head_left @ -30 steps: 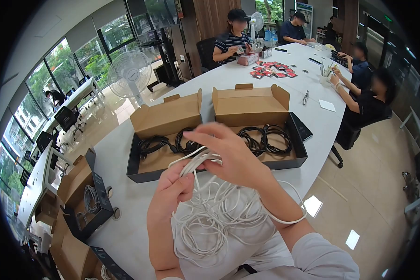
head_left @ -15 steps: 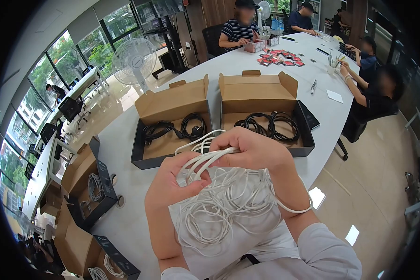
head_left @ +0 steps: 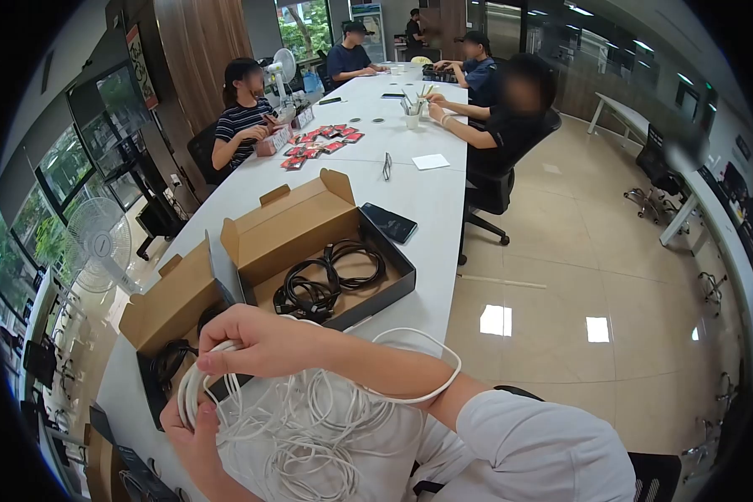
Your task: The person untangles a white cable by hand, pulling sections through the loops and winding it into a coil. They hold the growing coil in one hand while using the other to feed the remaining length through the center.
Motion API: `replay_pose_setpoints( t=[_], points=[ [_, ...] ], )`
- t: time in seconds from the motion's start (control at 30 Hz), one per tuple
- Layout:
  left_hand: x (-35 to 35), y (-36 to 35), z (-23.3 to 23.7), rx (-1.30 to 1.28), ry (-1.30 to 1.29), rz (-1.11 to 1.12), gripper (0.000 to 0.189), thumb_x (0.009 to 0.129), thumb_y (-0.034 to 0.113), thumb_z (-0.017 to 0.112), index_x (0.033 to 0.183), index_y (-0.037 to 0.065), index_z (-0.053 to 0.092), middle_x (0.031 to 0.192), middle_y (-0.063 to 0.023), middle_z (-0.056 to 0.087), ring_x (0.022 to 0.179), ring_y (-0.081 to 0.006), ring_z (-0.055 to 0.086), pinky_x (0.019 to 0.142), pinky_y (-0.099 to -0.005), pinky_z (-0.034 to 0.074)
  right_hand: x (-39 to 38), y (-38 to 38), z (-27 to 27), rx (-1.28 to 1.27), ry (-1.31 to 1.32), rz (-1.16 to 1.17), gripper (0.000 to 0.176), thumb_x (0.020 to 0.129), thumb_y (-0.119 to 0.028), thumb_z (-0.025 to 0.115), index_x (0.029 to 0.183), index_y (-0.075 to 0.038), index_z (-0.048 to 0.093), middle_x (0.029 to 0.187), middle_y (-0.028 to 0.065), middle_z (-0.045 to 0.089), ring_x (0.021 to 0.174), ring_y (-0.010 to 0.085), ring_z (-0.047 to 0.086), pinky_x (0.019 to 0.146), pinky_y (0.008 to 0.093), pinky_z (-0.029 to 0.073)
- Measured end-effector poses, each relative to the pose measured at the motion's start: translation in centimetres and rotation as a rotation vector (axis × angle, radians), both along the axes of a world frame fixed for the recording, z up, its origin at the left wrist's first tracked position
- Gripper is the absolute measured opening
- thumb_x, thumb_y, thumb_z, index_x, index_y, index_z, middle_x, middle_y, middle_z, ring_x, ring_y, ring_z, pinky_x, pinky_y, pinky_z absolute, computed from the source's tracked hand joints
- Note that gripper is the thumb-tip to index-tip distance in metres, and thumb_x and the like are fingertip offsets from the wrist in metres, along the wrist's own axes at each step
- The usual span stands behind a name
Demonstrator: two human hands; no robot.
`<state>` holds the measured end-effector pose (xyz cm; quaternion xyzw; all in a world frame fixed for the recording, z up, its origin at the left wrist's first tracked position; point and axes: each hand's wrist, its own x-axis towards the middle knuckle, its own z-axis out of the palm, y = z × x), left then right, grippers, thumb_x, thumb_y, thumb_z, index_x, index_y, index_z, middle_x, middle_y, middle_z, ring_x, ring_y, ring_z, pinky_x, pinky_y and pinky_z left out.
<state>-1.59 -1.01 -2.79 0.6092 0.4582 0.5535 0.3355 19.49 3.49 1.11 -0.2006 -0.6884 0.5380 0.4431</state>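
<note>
A looped bundle of white cable (head_left: 189,386) is held between my two hands at the lower left. My right hand (head_left: 255,336) is closed over the top of the loops. Below it, my left hand (head_left: 194,435) grips their lower side with thumb and fingers. One strand of the cable hangs around my right forearm. Beneath my arms lies a tangled heap of loose white cable (head_left: 309,435), spread over the table edge and my lap. Just beyond, an open cardboard box (head_left: 289,219) contains coiled black cables (head_left: 330,280).
Another open box (head_left: 169,303) with black cable stands at the left, partly hidden by my hands. A phone (head_left: 389,222) lies beside the nearer box. Farther along the white table (head_left: 393,289) are red packets (head_left: 322,144), a paper sheet (head_left: 430,161) and several seated people.
My view has swung to the right, so the boxes and hands appear farther left. Both hands still hold the looped white cable, and the strand remains around my right forearm.
</note>
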Motion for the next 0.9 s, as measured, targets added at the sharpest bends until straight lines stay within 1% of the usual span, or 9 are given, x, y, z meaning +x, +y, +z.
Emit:
replay_pose_setpoints(
  t=[0.03, 0.13, 0.33, 0.43, 0.53, 0.63, 0.67, 0.73, 0.9],
  points=[
    [0.4, -0.2, -0.4, 0.039, -0.101, 0.057, 0.027, 0.082, 0.020, 0.066, 0.095, 0.001, 0.052, 0.070, 0.0005, 0.048, 0.053, -0.0059, 0.042, 0.050, -0.0201, 0.034, -0.2, 0.1, -0.1, -0.038, 0.032, 0.016, 0.027, 0.090, -0.026, 0.063, 0.079, -0.002, 0.061, 0.058, -0.0047, 0.048, 0.049, 0.0020, 0.039, 0.043, 0.0219, 0.030],
    [0.8, -0.1, 0.5, -0.069, -0.348, -0.133, 0.046, 0.077, 0.022, 0.068, 0.108, -0.005, 0.050, 0.066, -0.0026, 0.049, 0.051, -0.0078, 0.040, 0.047, -0.0220, 0.034, -0.3, 0.2, -0.1, -0.055, 0.053, 0.048, 0.030, 0.091, -0.032, 0.063, 0.082, -0.002, 0.062, 0.063, -0.0073, 0.047, 0.057, 0.0022, 0.038, 0.049, 0.0218, 0.029],
    [1.0, -0.4, 1.4, -0.089, -0.795, -0.721, 0.037, 0.077, 0.021, 0.067, 0.100, -0.003, 0.051, 0.058, -0.0002, 0.038, 0.052, -0.0086, 0.038, 0.043, -0.0236, 0.031, -0.2, 0.2, 0.0, 0.034, 0.177, 0.064, 0.029, 0.092, -0.029, 0.062, 0.083, -0.002, 0.062, 0.069, -0.0049, 0.053, 0.064, 0.0017, 0.042, 0.054, 0.0213, 0.034],
    [1.5, -0.3, 1.5, -0.025, -0.726, -0.623, 0.038, 0.078, 0.026, 0.071, 0.095, -0.001, 0.051, 0.059, -0.0001, 0.037, 0.052, -0.0096, 0.038, 0.044, -0.0237, 0.031, -0.6, 0.6, -0.3, 0.057, 0.290, 0.047, 0.026, 0.093, -0.027, 0.060, 0.084, -0.002, 0.061, 0.071, -0.0046, 0.056, 0.059, 0.0011, 0.042, 0.050, 0.0194, 0.033],
    [1.3, -0.1, 0.7, 0.101, -0.383, -0.350, 0.044, 0.080, 0.038, 0.072, 0.092, 0.002, 0.050, 0.062, -0.0013, 0.040, 0.056, -0.0119, 0.041, 0.052, -0.0261, 0.036, 0.7, -0.1, 0.9, -0.192, 0.326, 0.023, 0.027, 0.094, -0.028, 0.058, 0.085, -0.003, 0.059, 0.066, -0.0050, 0.053, 0.049, 0.0003, 0.037, 0.042, 0.0185, 0.026],
    [2.2, 0.0, 0.5, 0.240, -0.182, -0.321, 0.050, 0.081, 0.050, 0.068, 0.088, 0.005, 0.048, 0.065, -0.0027, 0.044, 0.064, -0.0151, 0.046, 0.061, -0.0296, 0.039, 1.6, 0.5, 0.7, -0.288, 0.479, 0.124, 0.028, 0.096, -0.030, 0.055, 0.088, -0.003, 0.055, 0.058, -0.0068, 0.043, 0.042, 0.0005, 0.027, 0.037, 0.0191, 0.017],
    [2.4, 0.0, 0.4, 0.218, -0.219, -0.312, 0.049, 0.082, 0.050, 0.067, 0.087, 0.005, 0.046, 0.066, -0.0035, 0.045, 0.067, -0.0165, 0.048, 0.064, -0.0309, 0.040, 1.4, 0.9, 0.3, -0.323, 0.555, 0.172, 0.030, 0.097, -0.033, 0.053, 0.090, -0.003, 0.053, 0.054, -0.0083, 0.033, 0.041, 0.0010, 0.023, 0.037, 0.0201, 0.015],
    [2.8, 0.0, 0.3, 0.172, -0.293, -0.295, 0.049, 0.082, 0.050, 0.066, 0.084, 0.007, 0.043, 0.067, -0.0049, 0.048, 0.073, -0.0194, 0.052, 0.068, -0.0336, 0.042, 1.6, 0.9, 0.4, -0.323, 0.567, 0.171, 0.029, 0.097, -0.032, 0.053, 0.091, -0.004, 0.052, 0.055, -0.0086, 0.032, 0.042, 0.0012, 0.022, 0.037, 0.0198, 0.015],
    [1.7, -0.2, 1.0, 0.218, -0.353, -0.404, 0.070, 0.082, 0.063, 0.057, 0.115, 0.002, 0.046, 0.102, -0.0124, 0.058, 0.100, -0.0260, 0.055, 0.089, -0.0375, 0.043, 1.7, 0.9, 0.6, -0.293, 0.524, 0.152, 0.028, 0.097, -0.031, 0.053, 0.090, -0.004, 0.054, 0.055, -0.0087, 0.035, 0.042, 0.0009, 0.023, 0.037, 0.0196, 0.016]
  ],
)
